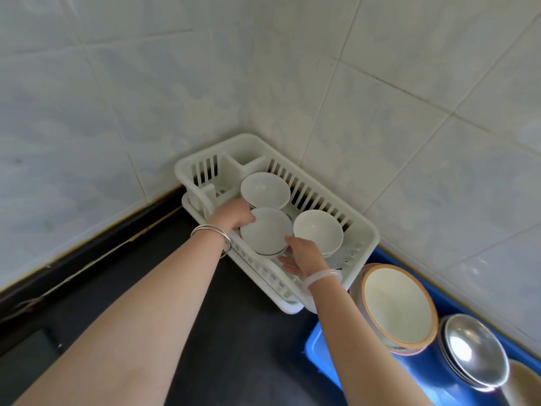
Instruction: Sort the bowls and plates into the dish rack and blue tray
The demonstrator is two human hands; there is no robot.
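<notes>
We are in the step of placing bowls into the dish rack (360,238), which stands in the far corner of the dark counter (181,288), against the tiled wall.

Our left hand (234,215) comes over the left edge of the rack and closes on the left side of the middle bowl (265,231). This bowl is white, upside down, and seems to lie on top of another one, because a dark rim line shows below it. Our right hand (301,253) touches the same bowl at its near right side with the thumb, while the other fingers are spread loosely under it — so both hands hold this one bowl, or a small stack.

Behind it, near the far corner of the rack, a second white bowl (265,189) lies upside down, and a third (317,231) sits at the right side.

Further right, the blue tray (317,341) carries a plate with an orange rim (395,306) and steel plates (471,350), all leaning on edge.

We judge the next move is to settle the bowl between its neighbours without knocking them, then release both hands and look for what remains.
</notes>
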